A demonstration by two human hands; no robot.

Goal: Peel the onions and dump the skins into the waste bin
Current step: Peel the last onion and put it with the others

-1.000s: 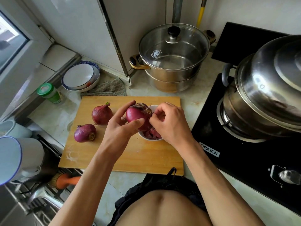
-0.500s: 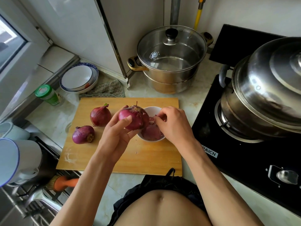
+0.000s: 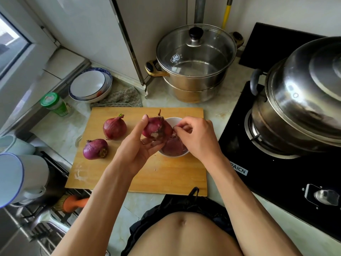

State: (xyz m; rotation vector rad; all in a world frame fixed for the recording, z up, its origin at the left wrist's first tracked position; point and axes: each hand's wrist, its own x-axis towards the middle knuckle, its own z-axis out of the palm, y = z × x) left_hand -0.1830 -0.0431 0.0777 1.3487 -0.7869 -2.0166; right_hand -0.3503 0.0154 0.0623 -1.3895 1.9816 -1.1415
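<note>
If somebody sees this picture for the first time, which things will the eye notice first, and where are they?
First the red onion at the centre, held in the left hand over a small white bowl, while the right hand pinches its skin. Next, two more onions on the wooden board, and the big steel pot on the stove at right.

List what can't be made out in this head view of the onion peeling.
- Waste bin: nowhere in the head view.
- White bowl: its contents are mostly hidden by the held onion and both hands.
- Right hand: curled fingers hide what its fingertips pinch.
- Enamel mug: cut off by the left edge.
</note>
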